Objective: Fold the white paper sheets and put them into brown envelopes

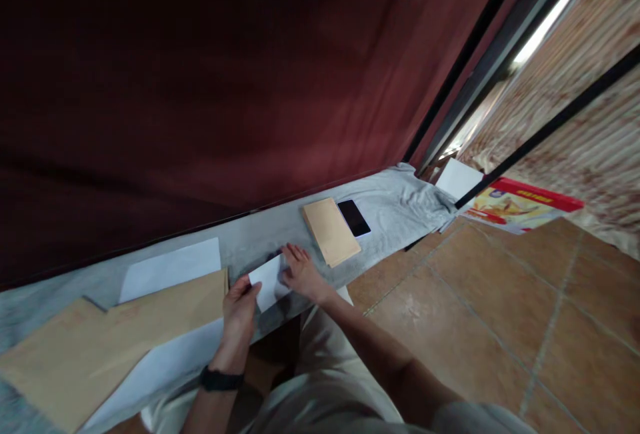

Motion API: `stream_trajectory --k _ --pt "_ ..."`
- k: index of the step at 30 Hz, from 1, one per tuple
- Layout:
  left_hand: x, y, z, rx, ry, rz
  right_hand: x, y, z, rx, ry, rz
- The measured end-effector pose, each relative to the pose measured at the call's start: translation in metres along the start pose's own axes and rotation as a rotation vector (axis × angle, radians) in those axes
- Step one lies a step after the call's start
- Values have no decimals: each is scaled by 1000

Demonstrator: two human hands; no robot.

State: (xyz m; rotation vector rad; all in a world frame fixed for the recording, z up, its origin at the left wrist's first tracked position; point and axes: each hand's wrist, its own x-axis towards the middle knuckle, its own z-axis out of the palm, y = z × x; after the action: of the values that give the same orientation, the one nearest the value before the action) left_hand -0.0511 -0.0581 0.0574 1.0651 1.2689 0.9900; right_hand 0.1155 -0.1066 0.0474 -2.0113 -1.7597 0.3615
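Observation:
A white sheet of paper (270, 282), folded to a small rectangle as far as I can see, lies on the cloth-covered bench in front of me. My left hand (240, 304), with a dark band on its wrist, pinches the near left edge of this paper between thumb and fingers. Across the paper's right end rests my right hand (303, 274), fingers stretched out and flat. Just beyond the right hand is a small stack of brown envelopes (331, 231). Left of my left hand, larger brown envelopes (165, 311) lie overlapping.
A dark-screened phone (355, 218) lies beside the small stack. White sheets (173, 267) stick out around the large envelopes. A grey cloth (395, 197) covers the narrow bench, against a dark red curtain (280, 121). On the tiled floor at right stands a colourful carton (520, 207).

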Motion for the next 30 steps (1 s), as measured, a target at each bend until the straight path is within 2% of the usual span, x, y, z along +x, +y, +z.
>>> stream_trajectory --k 2,3,7,10,12,14,17,21,25,30 --pt "-2 16 -5 61 -56 29 9 1 -20 32 0 -50" --pt "-1 25 -8 119 -65 89 14 1 -31 45 6 -79" --pt "10 42 -17 338 -29 425 23 0 -61 90 132 -187" --pt "18 25 -24 407 -20 679 12 0 -58 57 222 -218" --pt "20 3 -31 529 -76 849 -5 4 -42 21 224 -266" --pt "18 -22 -39 641 -144 933 -27 12 -21 4 195 -291" --pt "12 -51 -49 754 -217 936 -60 25 9 15 127 -266" --pt "1 -58 -49 820 -266 860 -81 30 24 95 93 -243" --pt "-7 -49 -44 929 -315 800 -69 20 22 106 165 -198" --pt "-22 -45 -39 1084 -301 777 -52 3 33 -9 164 -147"
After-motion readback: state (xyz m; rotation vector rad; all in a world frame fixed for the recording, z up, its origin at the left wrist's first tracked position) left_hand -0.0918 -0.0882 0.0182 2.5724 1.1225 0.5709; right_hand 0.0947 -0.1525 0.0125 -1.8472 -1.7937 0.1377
